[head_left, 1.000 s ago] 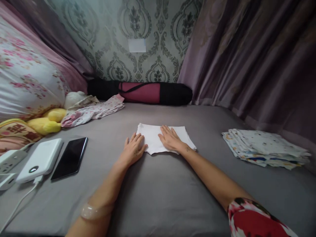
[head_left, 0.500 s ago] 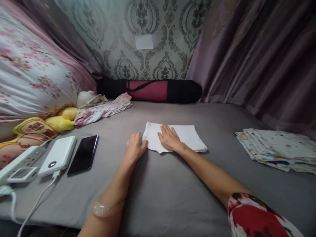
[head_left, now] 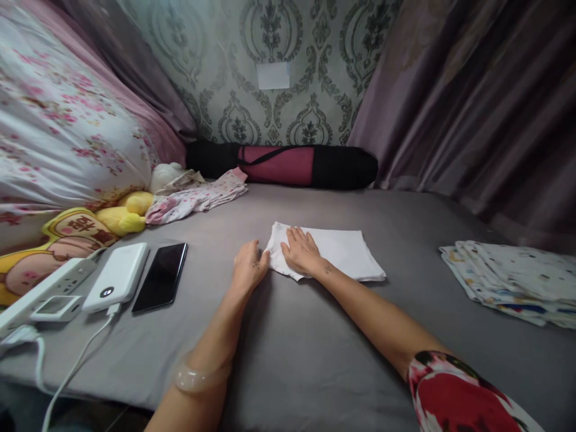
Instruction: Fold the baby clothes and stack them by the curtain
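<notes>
A folded white garment (head_left: 344, 249) lies flat on the grey bed sheet in front of me. My right hand (head_left: 300, 251) rests palm down on its left part, fingers stretched out. Beside the garment's left edge is my left hand (head_left: 249, 264), its fingers loosely bent and its thumb apart, touching or nearly touching the edge. I see no cloth held in it, though the undersides of its fingers are hidden.
A black phone (head_left: 161, 278), a white power bank (head_left: 117, 276) with a cable, and a power strip (head_left: 49, 294) lie left. Behind are patterned clothes (head_left: 198, 201), yellow plush items (head_left: 123, 216) and a long black-and-maroon bag (head_left: 279, 165). Folded printed cloths (head_left: 513, 279) are stacked right.
My right hand has slid slightly left across the garment. My left hand stays at the left edge. The whole view has shifted a little, moving the surroundings to the right.
</notes>
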`<state>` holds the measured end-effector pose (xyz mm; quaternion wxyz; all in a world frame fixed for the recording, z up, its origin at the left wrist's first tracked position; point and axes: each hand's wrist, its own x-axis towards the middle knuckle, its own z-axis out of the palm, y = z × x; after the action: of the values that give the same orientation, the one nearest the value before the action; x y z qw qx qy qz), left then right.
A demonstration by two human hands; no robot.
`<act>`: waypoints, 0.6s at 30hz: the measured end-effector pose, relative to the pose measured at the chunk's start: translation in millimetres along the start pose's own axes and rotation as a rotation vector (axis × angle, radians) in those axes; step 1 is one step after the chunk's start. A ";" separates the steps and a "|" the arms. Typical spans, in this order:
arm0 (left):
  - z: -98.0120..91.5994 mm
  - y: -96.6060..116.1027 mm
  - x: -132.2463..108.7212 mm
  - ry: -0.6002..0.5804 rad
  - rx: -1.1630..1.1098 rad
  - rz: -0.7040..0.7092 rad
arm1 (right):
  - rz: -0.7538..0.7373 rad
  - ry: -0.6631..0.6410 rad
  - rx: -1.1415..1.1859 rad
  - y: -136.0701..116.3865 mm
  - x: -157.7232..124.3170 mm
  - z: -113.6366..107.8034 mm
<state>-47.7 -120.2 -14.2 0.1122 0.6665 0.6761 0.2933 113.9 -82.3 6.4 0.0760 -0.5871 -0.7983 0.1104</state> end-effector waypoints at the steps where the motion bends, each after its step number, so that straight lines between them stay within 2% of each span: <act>1: -0.3 -0.5 0.4 0.007 -0.010 -0.006 | 0.001 -0.008 0.002 -0.9 1.1 0.4; 7: -5.0 -1.6 4.6 0.001 -0.045 -0.088 | -0.005 0.052 0.004 -9.9 7.3 2.3; 11: -9.2 0.7 6.7 -0.033 -0.047 -0.140 | 0.013 0.019 0.001 -19.8 11.4 0.4; 18: -3.6 -6.9 8.3 0.024 -0.095 -0.093 | -0.044 0.082 0.050 -46.9 18.4 14.7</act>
<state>-56.1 -112.6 -13.1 0.1493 0.6248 0.6928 0.3275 61.6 -79.4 4.5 0.1257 -0.5715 -0.8042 0.1042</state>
